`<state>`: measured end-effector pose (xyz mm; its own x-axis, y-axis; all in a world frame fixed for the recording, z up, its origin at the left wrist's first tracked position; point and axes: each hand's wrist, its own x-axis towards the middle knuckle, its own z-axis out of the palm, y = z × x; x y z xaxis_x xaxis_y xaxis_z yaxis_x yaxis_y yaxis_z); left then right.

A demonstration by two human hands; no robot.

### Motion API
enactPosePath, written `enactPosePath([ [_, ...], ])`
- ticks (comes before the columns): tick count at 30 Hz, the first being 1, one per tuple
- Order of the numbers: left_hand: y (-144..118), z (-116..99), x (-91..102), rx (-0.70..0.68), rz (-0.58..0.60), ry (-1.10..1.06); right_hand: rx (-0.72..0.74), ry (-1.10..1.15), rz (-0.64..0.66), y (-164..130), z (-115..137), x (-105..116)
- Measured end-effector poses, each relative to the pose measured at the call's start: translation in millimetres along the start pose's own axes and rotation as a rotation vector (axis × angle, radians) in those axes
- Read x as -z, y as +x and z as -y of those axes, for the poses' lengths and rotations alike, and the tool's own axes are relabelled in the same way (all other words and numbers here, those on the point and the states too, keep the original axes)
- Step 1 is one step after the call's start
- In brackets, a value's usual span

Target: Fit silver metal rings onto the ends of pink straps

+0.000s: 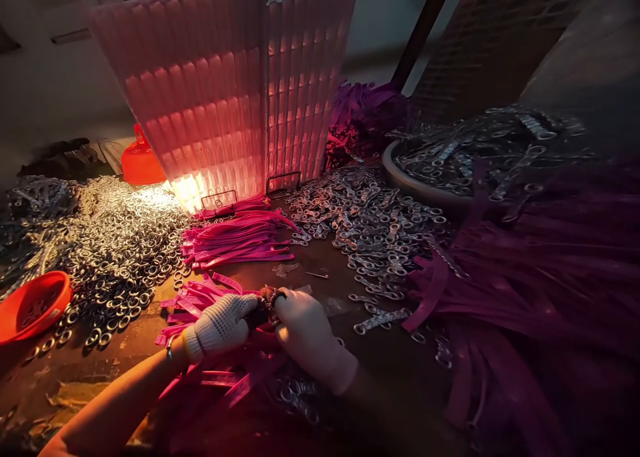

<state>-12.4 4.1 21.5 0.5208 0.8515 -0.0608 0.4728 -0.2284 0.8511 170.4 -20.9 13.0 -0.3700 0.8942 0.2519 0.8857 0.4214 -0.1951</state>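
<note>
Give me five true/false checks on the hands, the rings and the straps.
1. Both hands wear white knit gloves. True: left hand, right hand.
2. The hands are far apart, at opposite table edges. False: they meet over one small dark piece.
3. The metal rings lie heaped on the left of the table. True.
4. The red bowl sits on the right. False: it is at the left edge.
5. The pink straps lie in front of the lit pink corrugated panel. True.
</note>
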Motion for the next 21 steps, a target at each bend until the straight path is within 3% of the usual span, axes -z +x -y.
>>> enactPosePath([
  [4, -6, 4, -4.6, 0.122, -0.071, -0.205, -0.026, 0.044, 0.155, 4, 6, 15],
  [7, -11, 4, -10.0, 0.096, -0.154, -0.196, -0.053, 0.031, 0.26, 5, 9, 21],
  [15, -16, 6, -20.0, 0.033, -0.114, -0.002, 0.117, -0.063, 0.253, -5, 3, 3],
  [18, -15, 1, -7.3, 0.008, -0.039, 0.056, 0.174, -0.068, 0.274, -4, 2, 4],
  [21, -15, -2, 26.1, -0.037, 0.032, 0.183, 0.163, -0.05, 0.267, -4, 1, 12],
])
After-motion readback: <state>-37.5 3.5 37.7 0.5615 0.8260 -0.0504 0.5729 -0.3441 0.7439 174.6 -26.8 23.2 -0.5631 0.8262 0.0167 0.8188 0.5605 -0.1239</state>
